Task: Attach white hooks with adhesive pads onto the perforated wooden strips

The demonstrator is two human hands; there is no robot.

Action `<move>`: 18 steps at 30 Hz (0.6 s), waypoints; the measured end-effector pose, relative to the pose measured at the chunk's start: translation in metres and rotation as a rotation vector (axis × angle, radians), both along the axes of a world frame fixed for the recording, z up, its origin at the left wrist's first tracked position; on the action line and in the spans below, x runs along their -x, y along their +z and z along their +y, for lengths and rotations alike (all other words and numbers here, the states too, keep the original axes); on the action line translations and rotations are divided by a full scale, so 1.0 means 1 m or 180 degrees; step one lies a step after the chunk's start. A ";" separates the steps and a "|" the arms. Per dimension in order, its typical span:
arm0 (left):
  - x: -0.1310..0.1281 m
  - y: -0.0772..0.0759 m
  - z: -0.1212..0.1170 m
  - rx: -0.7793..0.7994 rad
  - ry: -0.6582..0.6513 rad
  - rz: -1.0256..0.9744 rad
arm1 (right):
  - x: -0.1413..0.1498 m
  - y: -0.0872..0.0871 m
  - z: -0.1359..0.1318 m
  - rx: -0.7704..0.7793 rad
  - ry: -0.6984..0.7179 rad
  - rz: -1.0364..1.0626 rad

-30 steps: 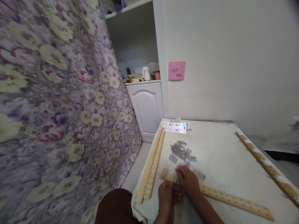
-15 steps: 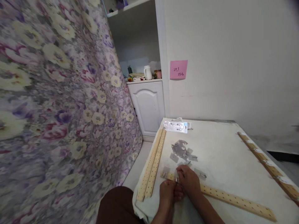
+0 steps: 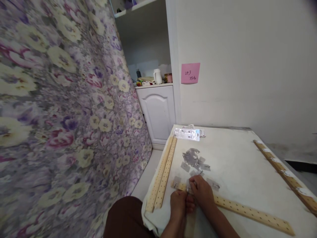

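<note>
The perforated wooden strip (image 3: 252, 211) lies on the tabletop (image 3: 232, 155) beneath the nearer right hand (image 3: 202, 191), just beyond the left hand (image 3: 178, 201), its long axis slanting rightward, right fingers pinching a clear-backed hook (image 3: 188, 187), left fingers curled, their hold hidden.

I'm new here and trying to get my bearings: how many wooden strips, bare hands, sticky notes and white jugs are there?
Wooden strips: 4 (two side by side at left, one in the middle, one at right)
Bare hands: 2 (left hand, right hand)
Pink sticky note: 1
White jug: 1
Total: 8
</note>
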State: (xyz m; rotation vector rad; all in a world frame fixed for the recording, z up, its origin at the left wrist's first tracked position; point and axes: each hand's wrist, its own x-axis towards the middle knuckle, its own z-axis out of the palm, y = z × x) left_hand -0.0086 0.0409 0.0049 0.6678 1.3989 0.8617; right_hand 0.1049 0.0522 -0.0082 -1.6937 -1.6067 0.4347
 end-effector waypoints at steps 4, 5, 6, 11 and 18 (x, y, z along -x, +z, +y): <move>0.000 0.001 0.000 0.0014 -0.0028 0.0021 | -0.001 0.001 -0.004 -0.0036 0.0114 0.0051; 0.000 0.001 0.000 0.0010 -0.0041 0.0027 | -0.002 0.001 -0.005 -0.0028 0.0137 0.0049; 0.000 0.000 0.000 -0.0001 -0.0051 0.0034 | -0.002 0.002 -0.007 -0.0012 0.0156 0.0039; 0.000 -0.001 -0.001 -0.0063 -0.0081 0.0046 | -0.002 0.007 -0.012 0.0071 0.0134 -0.0054; -0.001 -0.006 0.000 -0.0097 -0.0119 0.0068 | -0.003 0.006 -0.011 0.0119 0.0172 0.0012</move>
